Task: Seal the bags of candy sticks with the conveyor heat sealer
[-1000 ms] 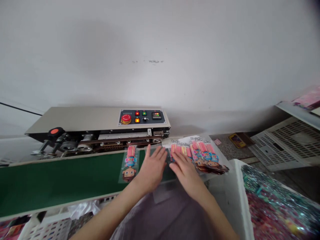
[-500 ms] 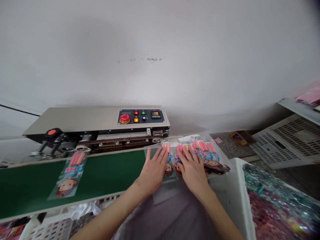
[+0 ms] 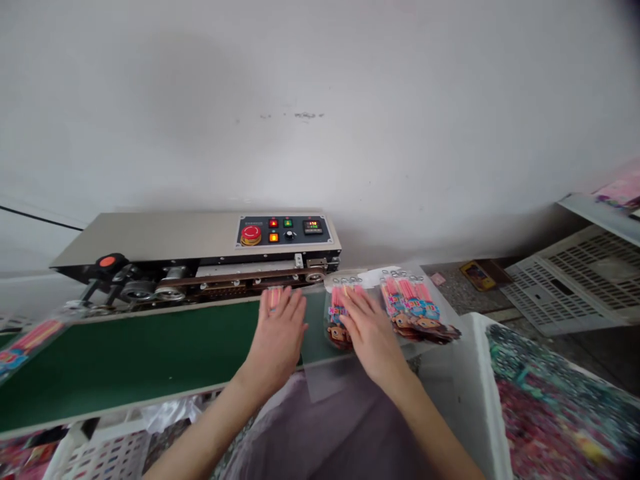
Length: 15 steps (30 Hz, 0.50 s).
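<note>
My left hand (image 3: pixel 277 337) lies flat with its fingers stretched over a clear packet of pink sticks (image 3: pixel 274 298), mostly hidden beneath it, on the green conveyor belt (image 3: pixel 170 353). My right hand (image 3: pixel 371 330), fingers extended, rests on a cluster of similar printed packets (image 3: pixel 339 320) on a clear sheet (image 3: pixel 325 373) at the belt's right end. Just right of that hand lies another overlapping pile of packets (image 3: pixel 410 307) with cartoon faces. At the far left, a further packet (image 3: pixel 31 343) sits on the belt.
Behind the belt stands a sealing machine (image 3: pixel 165 237) with a control panel and a red stop button (image 3: pixel 251 233). A white foam box (image 3: pixel 483 347) full of shiny packets is at right. Plastic crates (image 3: pixel 560 293) lie beyond it, and a white basket (image 3: pixel 107 457) is below left.
My left hand has slid left along the belt with one packet under it. My right hand has shifted slightly left with several packets. The far packet has travelled left and turned.
</note>
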### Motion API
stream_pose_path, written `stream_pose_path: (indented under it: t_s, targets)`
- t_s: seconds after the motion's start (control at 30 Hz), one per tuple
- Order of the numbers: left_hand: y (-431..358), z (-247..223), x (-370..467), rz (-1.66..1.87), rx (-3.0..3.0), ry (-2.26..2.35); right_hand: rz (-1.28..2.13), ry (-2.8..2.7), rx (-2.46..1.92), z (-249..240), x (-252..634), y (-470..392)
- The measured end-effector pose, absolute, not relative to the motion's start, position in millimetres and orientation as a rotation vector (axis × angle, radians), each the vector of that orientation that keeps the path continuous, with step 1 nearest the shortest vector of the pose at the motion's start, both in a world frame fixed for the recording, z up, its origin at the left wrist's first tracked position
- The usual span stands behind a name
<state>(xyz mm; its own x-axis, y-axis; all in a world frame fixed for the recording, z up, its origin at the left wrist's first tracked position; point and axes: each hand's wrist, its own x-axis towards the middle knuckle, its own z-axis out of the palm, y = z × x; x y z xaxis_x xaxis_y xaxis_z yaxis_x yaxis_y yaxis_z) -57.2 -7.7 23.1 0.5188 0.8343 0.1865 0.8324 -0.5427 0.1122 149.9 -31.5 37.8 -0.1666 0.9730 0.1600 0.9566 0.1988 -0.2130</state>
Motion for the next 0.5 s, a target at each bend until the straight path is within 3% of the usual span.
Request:
stream_pose_path:
  t_s: [0.17,0.5]
  targets:
    - [2.5,5.6,-13.9,0.355,2.842,1.118,-0.061,-2.243,-2.042,29.2,164.9,-32.6]
    - [-4.1,-2.8,-38.8,0.311,2.753,1.370,-0.077,-2.202,-2.114,23.6,132.3,-35.5]
